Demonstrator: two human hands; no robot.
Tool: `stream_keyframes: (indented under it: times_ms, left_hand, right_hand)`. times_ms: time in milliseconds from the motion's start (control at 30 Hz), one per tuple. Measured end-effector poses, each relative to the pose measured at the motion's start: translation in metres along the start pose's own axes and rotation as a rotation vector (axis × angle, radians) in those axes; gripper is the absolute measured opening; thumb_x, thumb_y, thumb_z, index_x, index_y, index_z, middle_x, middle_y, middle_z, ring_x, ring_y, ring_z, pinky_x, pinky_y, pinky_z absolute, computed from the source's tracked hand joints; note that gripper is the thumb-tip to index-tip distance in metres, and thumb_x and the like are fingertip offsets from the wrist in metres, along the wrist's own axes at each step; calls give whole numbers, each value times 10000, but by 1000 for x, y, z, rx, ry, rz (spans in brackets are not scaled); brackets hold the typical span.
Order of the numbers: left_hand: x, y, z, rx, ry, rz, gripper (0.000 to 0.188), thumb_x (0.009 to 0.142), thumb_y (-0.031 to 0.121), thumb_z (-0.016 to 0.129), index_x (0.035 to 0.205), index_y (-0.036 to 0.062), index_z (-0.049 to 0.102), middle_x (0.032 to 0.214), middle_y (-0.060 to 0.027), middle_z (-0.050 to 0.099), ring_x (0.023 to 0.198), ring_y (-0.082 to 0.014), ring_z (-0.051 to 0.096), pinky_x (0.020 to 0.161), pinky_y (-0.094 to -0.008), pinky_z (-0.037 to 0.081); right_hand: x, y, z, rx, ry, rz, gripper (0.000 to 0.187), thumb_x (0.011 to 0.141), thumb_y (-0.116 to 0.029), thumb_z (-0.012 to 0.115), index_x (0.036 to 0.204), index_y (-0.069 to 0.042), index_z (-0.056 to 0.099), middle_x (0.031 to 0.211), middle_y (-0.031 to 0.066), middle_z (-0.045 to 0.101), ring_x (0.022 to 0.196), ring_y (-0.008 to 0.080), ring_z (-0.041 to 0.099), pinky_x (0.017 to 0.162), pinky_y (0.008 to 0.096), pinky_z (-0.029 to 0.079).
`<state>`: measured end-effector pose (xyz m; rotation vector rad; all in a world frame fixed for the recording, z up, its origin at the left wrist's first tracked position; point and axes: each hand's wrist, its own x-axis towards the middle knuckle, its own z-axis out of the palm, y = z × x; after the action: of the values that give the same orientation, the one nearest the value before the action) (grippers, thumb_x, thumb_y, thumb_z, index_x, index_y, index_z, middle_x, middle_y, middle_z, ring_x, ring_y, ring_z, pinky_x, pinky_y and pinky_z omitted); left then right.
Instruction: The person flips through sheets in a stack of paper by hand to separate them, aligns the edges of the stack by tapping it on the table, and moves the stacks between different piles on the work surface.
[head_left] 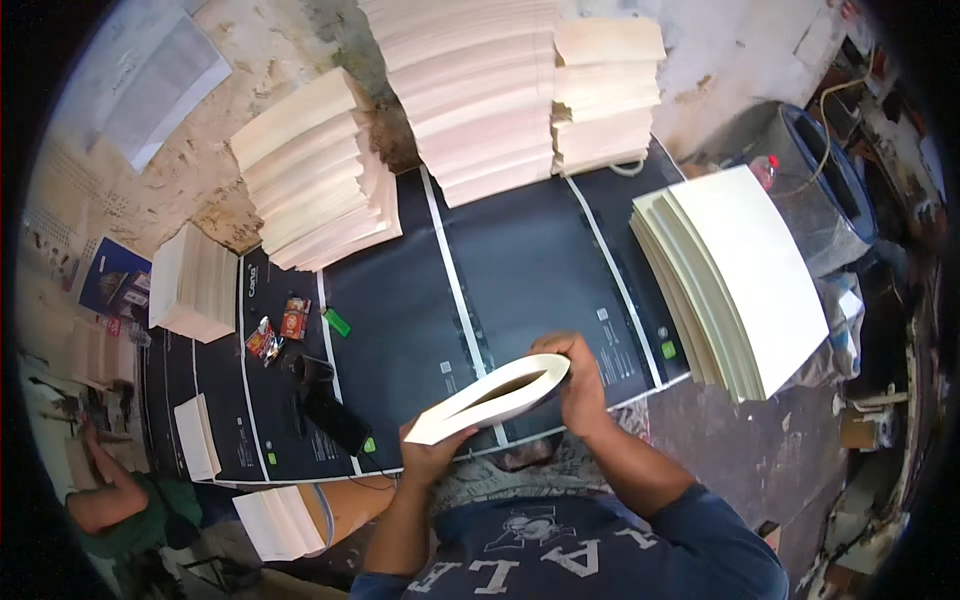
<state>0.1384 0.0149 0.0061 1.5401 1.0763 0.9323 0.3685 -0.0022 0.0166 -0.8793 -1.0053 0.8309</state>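
Curled paper bundle [490,386], cream and smooth, is bent into a pointed loop above the near edge of the tabletop [385,295], the broadest thing, overlaid with black sheeting crossed by white strips. Beyond the bundle rises a tall stack [475,100] of pale paper with wavy layers; right of the bundle sits a thick block of sheets [735,280], flat on top and stepped along its edge; beyond the bundle to the left leans a ragged-edged stack [310,175]. At the bundle's right end the right hand [580,385] has its fingers clamped on the paper; at its tapered left end the left hand [435,455] pinches it. Smaller still, left of the bundle, lie a red box [294,318] and a slim green object [337,321]. The tall stack's top is cut off, most left fingers are hidden by the paper, the loop's inside is deep in shadow, and a dark object [338,418] left of the bundle is hard to make out.
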Motion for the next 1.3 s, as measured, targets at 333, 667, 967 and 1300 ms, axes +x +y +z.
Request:
stream_keyframes:
  times_ms: [333, 667, 967, 1300]
  left_hand:
    - [-35, -40, 26, 261, 64, 400, 461, 780, 77, 790, 1165, -23, 558, 1094, -231, 679, 998, -313, 691, 872, -383, 549]
    - [-31, -38, 37, -20, 84, 278, 418, 803, 7, 751, 1162, -67, 548, 1089, -205, 672, 960, -248, 678, 834, -330, 538]
    - [12, -29, -3, -172, -135, 224, 492, 804, 58, 776, 1197, -32, 493, 1097, -166, 647, 1036, -263, 627, 922, -376, 497]
    - [27, -47, -12, -183, -394, 208, 428, 756, 41, 797, 1148, -5, 631, 1080, -172, 687, 1045, -290, 650, 924, -381, 493]
  right_hand:
    - [19, -10, 22, -116, 355, 144, 794, 1006, -593, 96, 598, -45, 500, 553, 102, 496, 551, 174, 446, 551, 289, 383]
    - [8, 15, 11, -107, 238, 31, 740, 980, -634, 255, 904, 10, 612, 836, 84, 633, 767, 155, 579, 680, 307, 456]
    - [12, 0, -32, -135, -473, 498, 683, 635, -109, 898, 1207, -13, 538, 1161, 101, 647, 1110, 190, 580, 970, 329, 454]
    - [24, 1, -39, -198, -699, 246, 578, 675, -171, 880, 1122, -23, 545, 1185, 150, 641, 1150, 256, 603, 966, 367, 480]
